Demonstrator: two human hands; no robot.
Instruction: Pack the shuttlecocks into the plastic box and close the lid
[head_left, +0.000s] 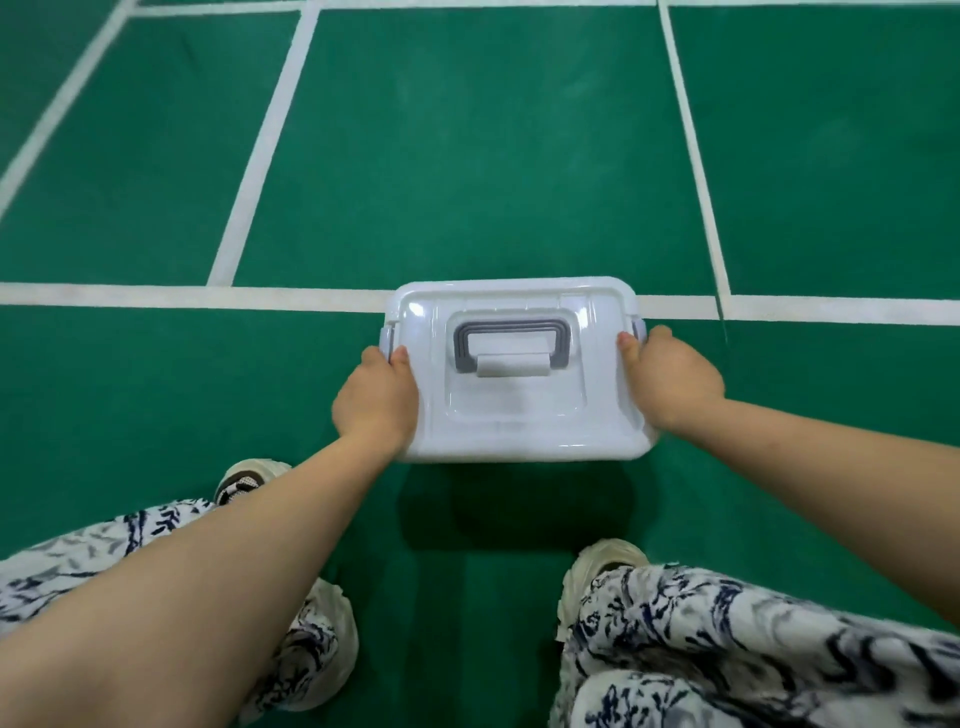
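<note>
A white plastic box (514, 415) sits on the green court floor in front of me, its lid on top with a grey carry handle (511, 343) lying flat. My left hand (376, 397) grips the box's left side, thumb on the lid edge by the grey left latch (385, 340). On the opposite side my right hand (670, 382) grips the box, thumb near the right latch (639, 328). No shuttlecocks are visible; the box's inside is hidden by the lid.
Green court floor (467, 156) with white lines (182, 296) stretches all around. My knees in patterned trousers (727, 649) and pale shoes (602, 566) are close below the box.
</note>
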